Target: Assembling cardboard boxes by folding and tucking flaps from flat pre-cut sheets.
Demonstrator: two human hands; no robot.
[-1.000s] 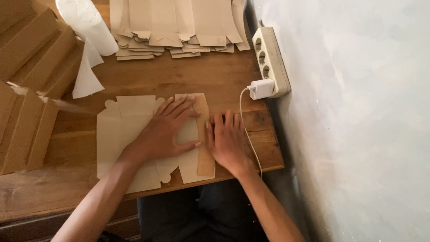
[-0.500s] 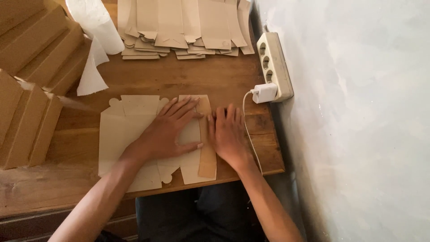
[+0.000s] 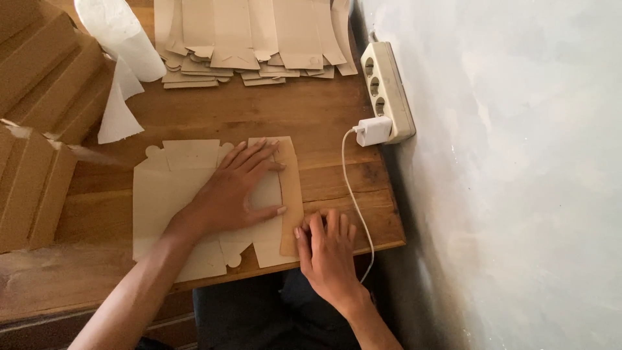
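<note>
the wooden table fills most of the view, with a pale wall at 3 o'clock. since half a second ago, the right hand is seen slid down from beside the left toward 5 o'clock, along the folded side flap; the crease appears to be getting pressed down its length. the flat cardboard box blank lies at the centre, near the table's front edge. it is pinned by the left hand, whose fingers are spread wide and laid flat, nothing gripped. the right hand's fingers are held close together and nearly straight, tips pressing the flap's lower end, nothing grasped.

brown folded cartons are stacked at 9 o'clock. a fanned pile of tan blanks is laid at 12 o'clock. white paper is found at 11 o'clock. a cream power strip is set at 2 o'clock, with a white charger plugged in and its cable trailed off the front edge.
</note>
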